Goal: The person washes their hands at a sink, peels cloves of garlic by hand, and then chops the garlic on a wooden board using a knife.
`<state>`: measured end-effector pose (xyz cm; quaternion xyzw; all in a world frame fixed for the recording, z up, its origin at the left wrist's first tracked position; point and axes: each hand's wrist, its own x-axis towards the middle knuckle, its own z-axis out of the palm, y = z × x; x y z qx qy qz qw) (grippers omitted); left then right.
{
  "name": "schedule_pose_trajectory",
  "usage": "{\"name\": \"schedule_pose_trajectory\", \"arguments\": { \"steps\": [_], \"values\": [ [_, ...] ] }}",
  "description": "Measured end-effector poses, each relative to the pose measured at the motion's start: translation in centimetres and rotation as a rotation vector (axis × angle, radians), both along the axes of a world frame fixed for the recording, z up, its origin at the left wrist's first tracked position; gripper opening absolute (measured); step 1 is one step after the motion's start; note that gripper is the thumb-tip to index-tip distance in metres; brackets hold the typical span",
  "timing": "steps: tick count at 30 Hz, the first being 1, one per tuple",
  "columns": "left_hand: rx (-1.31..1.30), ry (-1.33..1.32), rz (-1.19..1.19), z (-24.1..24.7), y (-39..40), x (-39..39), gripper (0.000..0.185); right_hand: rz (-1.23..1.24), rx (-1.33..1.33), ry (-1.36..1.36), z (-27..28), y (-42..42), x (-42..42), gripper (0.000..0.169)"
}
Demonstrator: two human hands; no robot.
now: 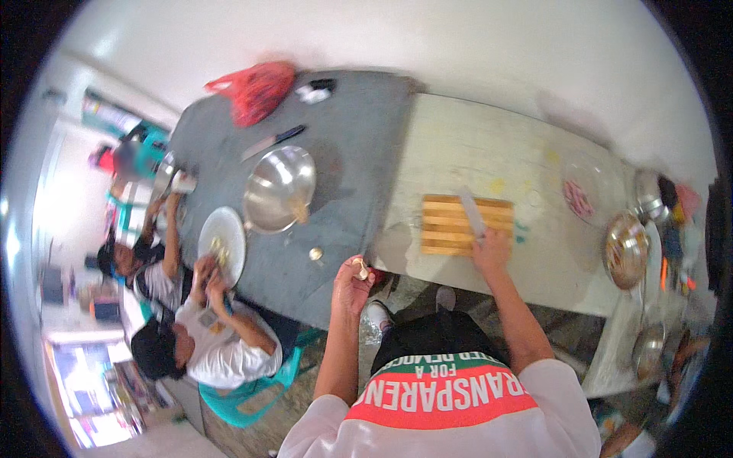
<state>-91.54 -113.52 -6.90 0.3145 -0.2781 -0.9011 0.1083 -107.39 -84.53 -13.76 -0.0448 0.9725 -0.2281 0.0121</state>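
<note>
Between the fingers of my left hand [354, 280] is a small pale piece of food [359, 268], too small to name surely, held just off the near edge of the tables. My right hand [492, 250] grips a knife [472, 212] by its handle; the wide blade lies over a striped wooden cutting board [446, 226] on the pale table. Another small pale piece [316, 253] rests on the grey table, left of my left hand. Beyond it stands a steel bowl [279, 186] with something brownish at its rim.
A seated person [229, 349] handles food over a white plate [233, 229]; another person [154, 269] sits behind. A second knife [275, 141] and a red plastic bag [260, 91] lie farther back. At right are a clear bowl with pink pieces [578, 200] and a metal bowl [627, 249].
</note>
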Motion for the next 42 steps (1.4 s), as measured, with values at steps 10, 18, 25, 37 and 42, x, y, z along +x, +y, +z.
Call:
{"name": "schedule_pose_trajectory", "arguments": {
  "steps": [10,18,25,37,42],
  "values": [
    [-0.881,-0.432,0.23,-3.4,-11.4,3.1,0.015,0.421,-0.133,0.29,2.9,-8.2,5.4,0.026],
    [-1.652,-0.552,-0.101,-5.3,-13.4,0.1,0.021,0.621,-0.337,0.12,6.5,-17.8,11.8,0.03],
    [-1.574,-0.542,-0.177,-3.9,-12.8,0.0,0.017,0.647,-0.38,0.113,6.1,-22.0,13.1,0.028],
    [-0.479,-0.313,0.304,-5.0,-7.1,2.8,0.026,0.929,-0.473,-0.053,6.0,-24.5,8.1,0.025],
    [-0.155,-0.161,0.483,-3.5,-1.7,3.7,0.021,1.098,-0.457,-0.211,5.0,-19.8,7.2,0.032]
  ]
}}
